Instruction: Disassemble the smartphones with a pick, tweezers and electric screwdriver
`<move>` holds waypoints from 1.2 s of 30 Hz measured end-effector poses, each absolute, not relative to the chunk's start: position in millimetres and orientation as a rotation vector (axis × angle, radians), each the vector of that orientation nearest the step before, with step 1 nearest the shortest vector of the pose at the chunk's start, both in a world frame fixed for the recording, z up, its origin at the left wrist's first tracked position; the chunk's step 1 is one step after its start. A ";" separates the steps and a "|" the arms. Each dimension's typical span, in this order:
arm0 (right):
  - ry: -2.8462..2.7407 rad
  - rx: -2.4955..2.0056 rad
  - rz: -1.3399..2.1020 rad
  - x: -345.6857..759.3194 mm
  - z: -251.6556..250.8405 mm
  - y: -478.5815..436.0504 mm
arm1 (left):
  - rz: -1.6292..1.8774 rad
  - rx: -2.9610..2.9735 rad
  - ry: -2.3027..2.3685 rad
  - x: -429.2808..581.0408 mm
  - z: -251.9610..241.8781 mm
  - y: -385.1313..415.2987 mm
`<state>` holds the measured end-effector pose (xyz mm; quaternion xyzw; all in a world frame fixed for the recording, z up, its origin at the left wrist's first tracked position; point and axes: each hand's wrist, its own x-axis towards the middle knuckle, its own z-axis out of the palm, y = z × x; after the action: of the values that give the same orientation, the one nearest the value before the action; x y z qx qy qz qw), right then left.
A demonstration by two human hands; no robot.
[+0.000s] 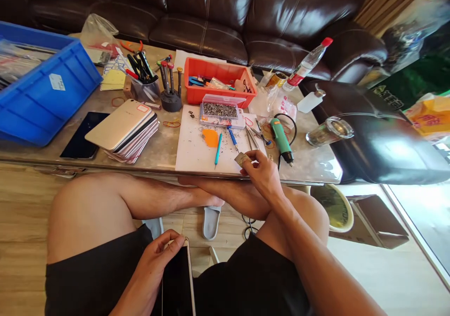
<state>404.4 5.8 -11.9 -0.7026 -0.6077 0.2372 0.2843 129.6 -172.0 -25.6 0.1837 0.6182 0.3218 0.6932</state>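
The left hand is held low over the lap, with the wrist turned in, and its fingers are curled closed around the upper edge of a smartphone. The phone's dark face is turned up and its pale gold rim is seen along the right side. Its long axis runs nearly straight away from the person, tilted slightly, with the top end pointing toward the table and the lower end cut off by the frame. The right arm is extended forward across the knees, and the right hand is raised at the near edge of a table. Its thumb and fingers are pinched closed on a small flat beige piece, which is held just above a white work mat. A blue-handled screwdriver and a pair of tweezers are laid on the mat near that hand.
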 end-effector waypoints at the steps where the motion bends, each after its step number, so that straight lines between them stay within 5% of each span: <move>1: -1.645 -1.880 0.616 405.0 -9.2 6.3 | 0.719 0.415 1.394 129.9 -26.1 -171.2; 7: -1.712 -1.837 0.693 388.4 8.5 -14.1 | 0.736 0.540 1.390 128.6 -26.1 -168.9; 16: -1.528 -1.748 1.707 308.0 14.9 -132.1 | 0.707 0.653 1.382 124.0 -19.4 -170.7; 36: -1.759 -1.805 1.140 290.3 -2.4 -166.9 | 0.660 0.912 1.569 129.5 -13.0 -170.1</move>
<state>290.3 -166.9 -2.4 -0.6410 -0.6247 0.4050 0.1867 129.5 -170.1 -13.0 0.3884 0.6682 0.2811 0.5689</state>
